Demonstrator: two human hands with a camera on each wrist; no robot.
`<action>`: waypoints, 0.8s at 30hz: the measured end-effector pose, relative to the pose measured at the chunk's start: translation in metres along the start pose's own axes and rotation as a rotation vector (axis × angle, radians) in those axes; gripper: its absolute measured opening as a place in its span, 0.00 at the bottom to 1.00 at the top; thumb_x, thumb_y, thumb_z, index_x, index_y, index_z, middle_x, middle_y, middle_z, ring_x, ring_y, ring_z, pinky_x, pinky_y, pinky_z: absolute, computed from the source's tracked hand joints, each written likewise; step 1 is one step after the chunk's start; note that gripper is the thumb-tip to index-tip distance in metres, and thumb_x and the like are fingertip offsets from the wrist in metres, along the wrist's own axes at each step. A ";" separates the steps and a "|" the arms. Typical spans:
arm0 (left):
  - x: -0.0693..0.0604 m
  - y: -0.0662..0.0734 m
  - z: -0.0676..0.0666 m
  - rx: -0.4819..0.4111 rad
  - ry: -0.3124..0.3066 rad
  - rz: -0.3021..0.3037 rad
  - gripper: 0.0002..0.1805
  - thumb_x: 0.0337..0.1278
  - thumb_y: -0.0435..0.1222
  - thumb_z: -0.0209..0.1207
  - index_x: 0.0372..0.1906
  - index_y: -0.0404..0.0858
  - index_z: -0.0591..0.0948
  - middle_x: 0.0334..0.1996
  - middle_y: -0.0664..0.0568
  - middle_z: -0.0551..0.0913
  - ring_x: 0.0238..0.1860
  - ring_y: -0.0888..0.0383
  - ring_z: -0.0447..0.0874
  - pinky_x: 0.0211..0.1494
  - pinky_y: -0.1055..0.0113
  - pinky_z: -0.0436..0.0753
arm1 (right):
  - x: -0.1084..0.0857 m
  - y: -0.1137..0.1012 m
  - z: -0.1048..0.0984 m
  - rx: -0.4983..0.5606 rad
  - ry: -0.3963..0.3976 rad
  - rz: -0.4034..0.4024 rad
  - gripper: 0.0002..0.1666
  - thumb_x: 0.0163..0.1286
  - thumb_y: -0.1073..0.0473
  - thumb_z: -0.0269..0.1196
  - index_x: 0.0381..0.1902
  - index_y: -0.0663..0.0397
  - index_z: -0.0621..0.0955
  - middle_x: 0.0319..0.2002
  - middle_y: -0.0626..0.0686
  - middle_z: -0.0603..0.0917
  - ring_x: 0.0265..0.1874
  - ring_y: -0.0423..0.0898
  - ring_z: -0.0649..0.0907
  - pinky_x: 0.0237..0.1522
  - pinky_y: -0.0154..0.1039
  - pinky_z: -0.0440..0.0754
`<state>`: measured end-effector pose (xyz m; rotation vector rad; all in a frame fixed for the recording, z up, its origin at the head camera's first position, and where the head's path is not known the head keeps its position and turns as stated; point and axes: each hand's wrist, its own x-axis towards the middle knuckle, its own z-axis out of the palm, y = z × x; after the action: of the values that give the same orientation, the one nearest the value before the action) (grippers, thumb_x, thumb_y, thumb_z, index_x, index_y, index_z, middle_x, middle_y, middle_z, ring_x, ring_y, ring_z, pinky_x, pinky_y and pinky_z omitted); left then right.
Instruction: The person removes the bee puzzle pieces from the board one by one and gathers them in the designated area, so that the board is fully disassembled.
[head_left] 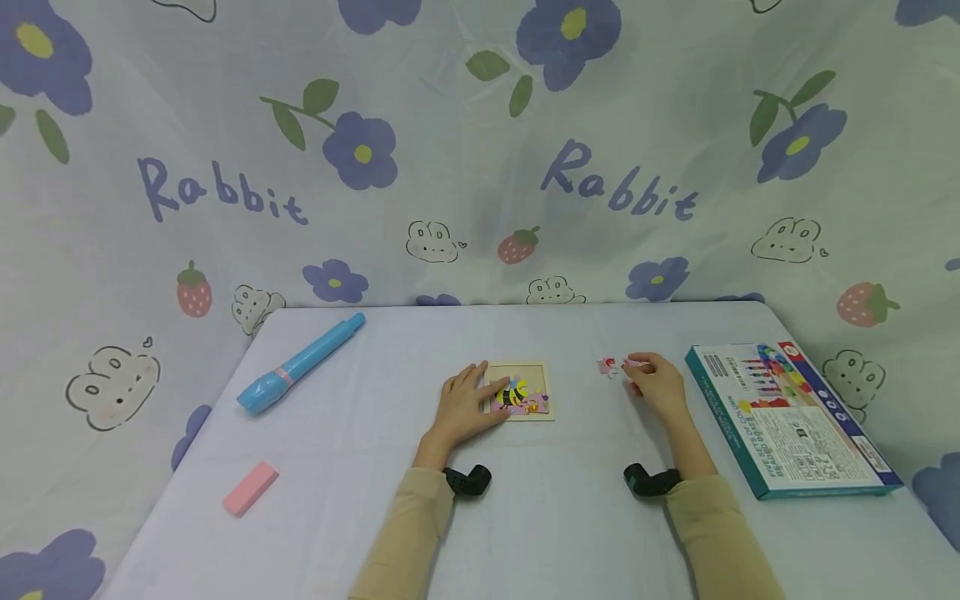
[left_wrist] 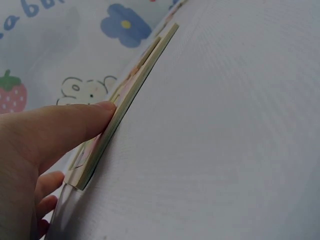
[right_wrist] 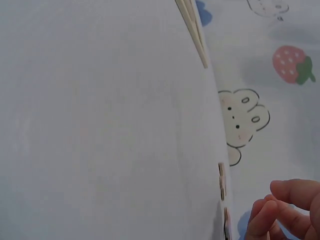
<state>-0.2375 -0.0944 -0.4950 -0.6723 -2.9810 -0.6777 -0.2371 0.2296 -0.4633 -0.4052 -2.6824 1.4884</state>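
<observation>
My left hand [head_left: 467, 407] lies at the left side of a small square wooden puzzle board [head_left: 551, 392] with a bee picture. Its thumb presses on the board's face in the left wrist view, while other fingertips are beside the edge. My right hand [head_left: 658, 385] hovers over small pink puzzle pieces [head_left: 607, 366] on the table, right of the board. In the right wrist view, two pieces [right_wrist: 222, 181] lie on the cloth. The fingers [right_wrist: 296, 192] are bent, thumb near the other fingertips, and nothing shows between them.
A blue pen-shaped tube [head_left: 303, 362] lies at the back left, and a pink block [head_left: 251, 488] nearer the front left. At the right is a large flat printed box [head_left: 795, 425]. A patterned cloth [head_left: 450, 167] hangs behind the white table.
</observation>
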 end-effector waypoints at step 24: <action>0.001 -0.002 0.002 0.003 0.008 0.002 0.35 0.50 0.59 0.56 0.65 0.52 0.69 0.70 0.48 0.58 0.70 0.47 0.51 0.66 0.48 0.54 | -0.006 -0.052 0.081 0.022 -0.206 -0.178 0.17 0.62 0.62 0.61 0.49 0.60 0.78 0.35 0.57 0.79 0.26 0.43 0.80 0.27 0.34 0.79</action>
<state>-0.2389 -0.0948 -0.4973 -0.6698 -2.9729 -0.6744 -0.2557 0.1352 -0.4621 -0.0103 -2.7627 1.5842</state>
